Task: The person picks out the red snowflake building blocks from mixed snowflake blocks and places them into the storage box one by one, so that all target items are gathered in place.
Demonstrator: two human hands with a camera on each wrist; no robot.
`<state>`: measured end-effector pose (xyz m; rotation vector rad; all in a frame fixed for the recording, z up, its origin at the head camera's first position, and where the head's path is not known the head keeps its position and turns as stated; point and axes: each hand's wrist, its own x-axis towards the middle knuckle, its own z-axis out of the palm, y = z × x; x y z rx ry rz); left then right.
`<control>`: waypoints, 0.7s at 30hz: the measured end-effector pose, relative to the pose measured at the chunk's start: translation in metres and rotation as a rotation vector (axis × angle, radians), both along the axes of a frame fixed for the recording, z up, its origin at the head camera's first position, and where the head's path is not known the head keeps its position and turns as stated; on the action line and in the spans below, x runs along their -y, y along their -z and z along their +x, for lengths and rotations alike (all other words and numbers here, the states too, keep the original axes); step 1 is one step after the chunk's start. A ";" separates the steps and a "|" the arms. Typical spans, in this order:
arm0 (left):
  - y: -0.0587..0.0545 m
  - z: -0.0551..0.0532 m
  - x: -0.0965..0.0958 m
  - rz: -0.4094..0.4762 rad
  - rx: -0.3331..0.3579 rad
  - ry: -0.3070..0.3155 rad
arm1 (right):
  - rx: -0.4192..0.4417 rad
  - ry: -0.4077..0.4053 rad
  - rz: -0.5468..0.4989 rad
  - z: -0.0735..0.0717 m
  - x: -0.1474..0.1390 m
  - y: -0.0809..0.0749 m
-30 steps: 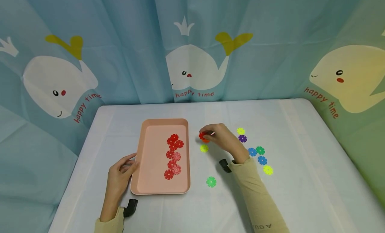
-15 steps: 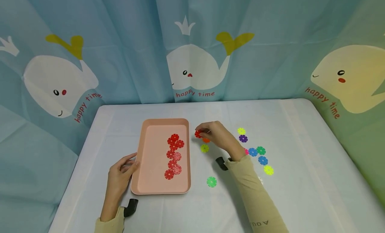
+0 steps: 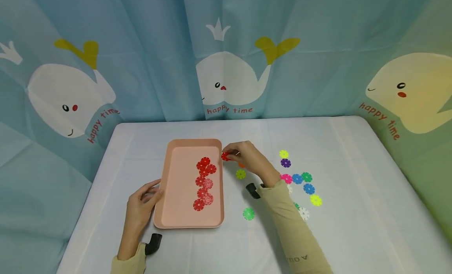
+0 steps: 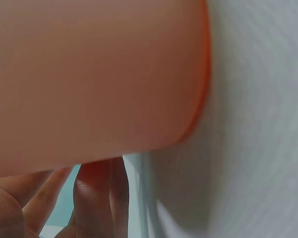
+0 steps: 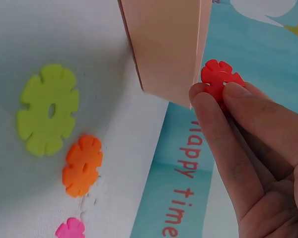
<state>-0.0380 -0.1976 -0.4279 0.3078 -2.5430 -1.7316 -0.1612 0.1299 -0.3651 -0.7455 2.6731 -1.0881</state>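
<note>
My right hand (image 3: 247,158) pinches a red snowflake building disc (image 5: 219,79) between thumb and fingertips, raised right at the upper right rim of the pink tray (image 3: 169,211). In the right wrist view the disc overlaps nothing but the backdrop, close beside the tray's wall. Several red discs (image 3: 200,181) and a couple of pinkish ones (image 3: 207,199) lie in a column along the right side inside the tray. My left hand (image 3: 139,209) grips the tray's left edge, thumb at the rim; in the left wrist view its fingers (image 4: 92,198) are partly hidden by the tray.
Beside the tray lie a yellow-green disc (image 5: 48,110), an orange disc (image 5: 83,166) and a green disc (image 3: 248,214). Farther right are blue (image 3: 297,179), purple (image 3: 285,163), pink (image 3: 287,178), yellow (image 3: 316,200) and white discs (image 3: 303,214). A whale-printed curtain (image 3: 148,70) hangs behind the table.
My right hand has moved left toward the tray with the red disc, uncovering the orange disc and pink and white ones. The left hand and the tray have stayed in place.
</note>
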 end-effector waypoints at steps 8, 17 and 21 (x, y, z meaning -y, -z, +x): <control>0.000 0.001 0.001 -0.012 -0.016 0.003 | -0.042 -0.023 -0.023 -0.001 0.008 0.002; -0.001 0.000 0.001 0.020 -0.015 0.016 | -0.079 -0.021 0.007 -0.006 0.017 0.004; 0.000 0.000 0.001 0.014 -0.004 0.012 | -0.081 -0.032 0.011 -0.007 0.021 0.005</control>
